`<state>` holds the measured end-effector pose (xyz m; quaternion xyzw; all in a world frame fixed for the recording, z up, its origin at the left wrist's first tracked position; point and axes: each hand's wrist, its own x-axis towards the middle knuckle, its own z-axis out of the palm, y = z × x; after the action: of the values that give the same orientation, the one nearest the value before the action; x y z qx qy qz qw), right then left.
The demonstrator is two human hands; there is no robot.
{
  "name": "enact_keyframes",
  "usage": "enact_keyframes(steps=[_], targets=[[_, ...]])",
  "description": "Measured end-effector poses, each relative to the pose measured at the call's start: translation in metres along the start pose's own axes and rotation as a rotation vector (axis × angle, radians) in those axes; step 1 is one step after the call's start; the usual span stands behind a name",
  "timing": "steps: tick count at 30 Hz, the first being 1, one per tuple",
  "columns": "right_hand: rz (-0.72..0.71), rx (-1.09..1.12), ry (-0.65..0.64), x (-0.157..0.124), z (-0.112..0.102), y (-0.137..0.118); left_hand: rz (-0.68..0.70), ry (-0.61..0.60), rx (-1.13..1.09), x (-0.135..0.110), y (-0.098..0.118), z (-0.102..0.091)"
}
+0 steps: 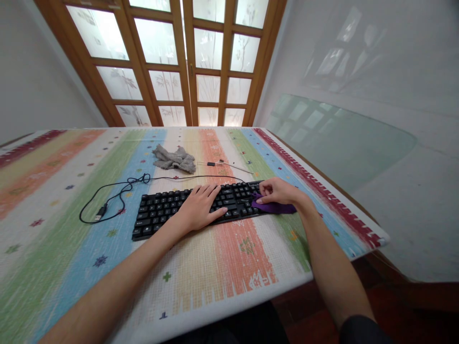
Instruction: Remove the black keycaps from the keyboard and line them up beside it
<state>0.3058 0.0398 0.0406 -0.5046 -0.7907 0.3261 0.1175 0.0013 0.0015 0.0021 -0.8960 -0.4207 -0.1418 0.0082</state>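
A black keyboard (pixel 158 210) lies at a slight slant on the striped tablecloth (pixel 201 267). Flat across its middle keys rests my left hand (pixel 201 206), fingers stretched out and thumb apart, with nothing in it. At the keyboard's right end, my right hand (pixel 274 191) is closed on a purple cloth (pixel 274 208). The cloth touches the number keys and hangs over the right edge of the keyboard. Some keys are hidden beneath the left hand and the cloth.
Behind the keyboard lies a crumpled grey cloth (pixel 174 158). Beside it are a thin rod (pixel 238 167) and a small black piece (pixel 211 164). The keyboard's cable (pixel 107 185) loops leftward to a USB plug (pixel 101 211). A white wall (pixel 358 71) stands to the right.
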Motion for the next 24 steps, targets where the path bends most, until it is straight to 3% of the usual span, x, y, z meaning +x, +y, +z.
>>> enact_keyframes(steps=[10, 16, 19, 22, 24], targets=[[0.072, 0.027, -0.011, -0.004, -0.005, 0.001, 0.009, 0.022, -0.011, 0.0, -0.001, 0.003], [0.028, 0.1, 0.012, -0.015, -0.011, 0.003, 0.006, 0.012, -0.008, 0.0, -0.001, 0.003], [0.011, 0.123, -0.048, -0.016, -0.008, -0.001, 0.005, 0.015, -0.011, 0.0, -0.001, 0.002], [-0.002, 0.045, -0.116, -0.012, -0.002, -0.007, -0.004, 0.008, -0.005, 0.0, 0.0, 0.001], [0.01, -0.051, -0.096, -0.009, 0.001, -0.01, -0.005, 0.005, -0.003, 0.0, 0.0, 0.001]])
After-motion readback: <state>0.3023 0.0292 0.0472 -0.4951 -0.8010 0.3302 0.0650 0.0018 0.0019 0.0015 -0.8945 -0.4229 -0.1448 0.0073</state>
